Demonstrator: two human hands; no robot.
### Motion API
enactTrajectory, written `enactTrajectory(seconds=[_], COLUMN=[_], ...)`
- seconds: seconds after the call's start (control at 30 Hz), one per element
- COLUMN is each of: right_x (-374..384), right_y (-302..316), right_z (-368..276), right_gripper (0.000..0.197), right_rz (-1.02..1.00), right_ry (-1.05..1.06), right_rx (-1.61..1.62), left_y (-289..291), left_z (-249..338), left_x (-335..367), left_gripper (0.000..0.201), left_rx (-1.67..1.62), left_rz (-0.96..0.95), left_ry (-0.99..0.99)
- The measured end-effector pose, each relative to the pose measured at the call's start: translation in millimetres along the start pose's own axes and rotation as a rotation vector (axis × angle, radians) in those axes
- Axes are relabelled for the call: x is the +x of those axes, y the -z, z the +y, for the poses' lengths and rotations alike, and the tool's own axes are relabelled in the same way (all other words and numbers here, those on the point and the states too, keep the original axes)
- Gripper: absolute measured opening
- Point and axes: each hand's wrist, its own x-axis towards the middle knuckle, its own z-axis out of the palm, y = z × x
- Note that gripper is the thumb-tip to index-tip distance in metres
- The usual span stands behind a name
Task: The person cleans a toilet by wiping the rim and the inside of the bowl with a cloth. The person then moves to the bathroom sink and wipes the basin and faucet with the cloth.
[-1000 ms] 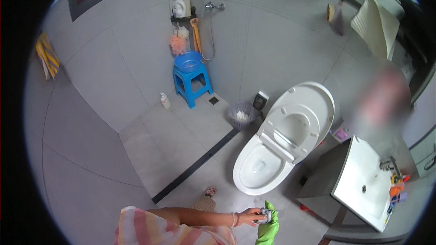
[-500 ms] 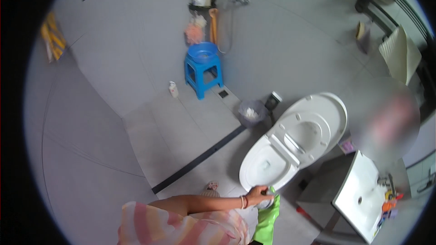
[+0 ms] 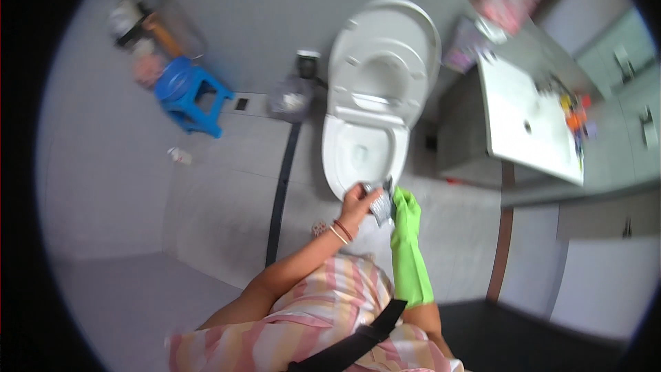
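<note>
My bare left hand [image 3: 355, 208], with bracelets at the wrist, grips a small silver sachet [image 3: 379, 208] between thumb and fingers. A long green rubber glove covers my right hand [image 3: 406, 203], closed at the sachet's right edge; its fingertips are partly hidden. Both hands are close together over the near rim of a white toilet [image 3: 330, 158]. The toilet's lid [image 3: 389, 17] and seat are raised, and a little water shows in the bowl.
A bin with a bag [image 3: 289, 102] and a brush holder [image 3: 308, 63] stand left of the toilet. Farther left are a blue stool [image 3: 196, 107] bearing a blue basin [image 3: 173, 79] and a white bottle [image 3: 180, 156]. To the right is a sink [image 3: 509, 120]. A dark floor strip [image 3: 281, 196] runs alongside.
My view has swung right, so the toilet and stool sit farther left in the picture. Both hands stay together at the sachet, which shows more plainly now.
</note>
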Motion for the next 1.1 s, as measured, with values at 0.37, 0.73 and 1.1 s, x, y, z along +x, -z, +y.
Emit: enactTrajectory(seconds=[0.37,0.73,1.1], right_x=[18,-33,-16], right_y=[48,126,289], right_z=[22,19,24], right_gripper=[0.029,0.030,0.022], right_rz=[0.072,0.489,0.507], right_ry=[-0.115,-0.030,-0.188], right_rx=[0.613,0.497,0.348], left_y=[9,50,-57], left_z=[12,-2,-54], left_x=[37,134,163], left_gripper=[0.011,0.029,0.021], left_rx=[0.284,1.425,1.114], left_rz=[-0.301,-0.051,-0.028], left_ry=[0.163,-0.424,-0.327])
